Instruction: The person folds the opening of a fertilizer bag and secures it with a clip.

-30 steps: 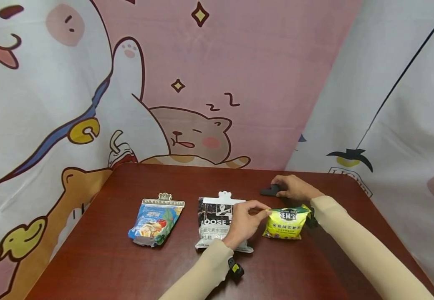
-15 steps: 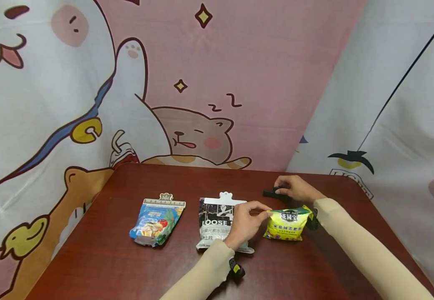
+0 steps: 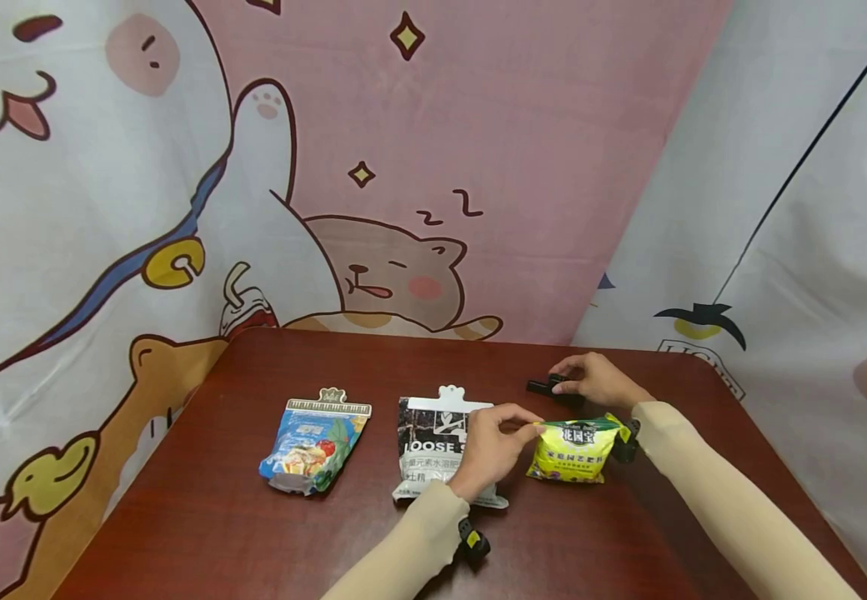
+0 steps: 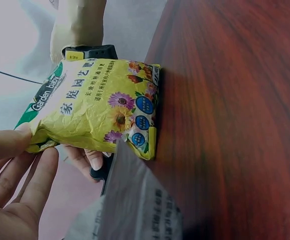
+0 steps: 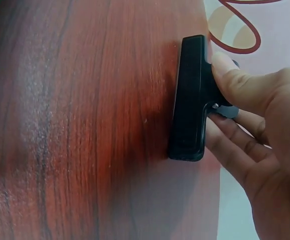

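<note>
My left hand [image 3: 489,446] pinches the top left corner of a yellow fertilizer bag [image 3: 570,457] with green trim, its thumb and fingertips meeting there in the left wrist view. The bag stands upright, printed face toward me. Behind it, my right hand [image 3: 594,379] holds a black bag clip [image 5: 189,100]. In the right wrist view the thumb presses one handle of the clip and fingers lie behind the other. The clip's long bar is close over the table near its far edge. Its jaws face away from the palm; the gap between them is hidden.
Partly behind my left hand lies a black-and-white bag [image 3: 420,462] with a white clip [image 3: 444,402] across its top. Farther left is a blue food bag [image 3: 309,450] with a gold-and-white clip [image 3: 328,407]. A cartoon curtain [image 3: 523,167] hangs beyond the brown table [image 3: 201,517].
The black clip has turned in my right hand from its broad face to its narrow bar side, shifting slightly right. My left hand keeps its pinch on the yellow bag; the head view shifted a little.
</note>
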{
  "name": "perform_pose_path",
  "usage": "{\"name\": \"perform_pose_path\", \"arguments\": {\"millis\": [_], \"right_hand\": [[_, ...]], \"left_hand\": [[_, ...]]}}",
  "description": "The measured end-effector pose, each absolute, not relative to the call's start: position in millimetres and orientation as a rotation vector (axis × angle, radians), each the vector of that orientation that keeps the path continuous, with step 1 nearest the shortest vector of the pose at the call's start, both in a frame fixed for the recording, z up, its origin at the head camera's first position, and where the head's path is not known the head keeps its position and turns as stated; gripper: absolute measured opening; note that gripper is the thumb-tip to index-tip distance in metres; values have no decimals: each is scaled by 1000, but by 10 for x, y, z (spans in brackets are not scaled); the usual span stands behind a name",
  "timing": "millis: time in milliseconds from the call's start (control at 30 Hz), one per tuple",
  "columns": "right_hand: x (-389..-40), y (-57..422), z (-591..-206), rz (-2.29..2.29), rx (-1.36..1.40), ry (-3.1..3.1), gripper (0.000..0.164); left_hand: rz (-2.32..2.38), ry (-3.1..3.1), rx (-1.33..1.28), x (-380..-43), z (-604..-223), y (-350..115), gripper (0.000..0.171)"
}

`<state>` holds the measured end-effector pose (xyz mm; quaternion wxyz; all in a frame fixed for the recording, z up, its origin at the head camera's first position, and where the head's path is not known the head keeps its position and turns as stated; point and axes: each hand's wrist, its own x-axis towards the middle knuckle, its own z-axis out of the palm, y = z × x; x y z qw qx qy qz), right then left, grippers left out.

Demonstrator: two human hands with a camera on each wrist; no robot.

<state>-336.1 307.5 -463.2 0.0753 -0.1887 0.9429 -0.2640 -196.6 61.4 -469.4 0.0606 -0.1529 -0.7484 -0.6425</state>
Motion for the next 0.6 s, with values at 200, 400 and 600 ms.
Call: {"name": "perform_pose_path", "arguments": {"millis": [200,400,600], "right_hand": [[-3310,3117,-4642,-825,-568,2850,26],[-3235,3187,-4602,-879,-572,2910,25],[-3152,3237,-4507,-914,-526,2927,24]], "left_hand": [[-1960,-2261,-468,-1960,-4703,616,5],[-1949,-2264,-479,-1965,-4718,618,5],[-1946,-2272,-467,-1970,-4709,610,5]]}}
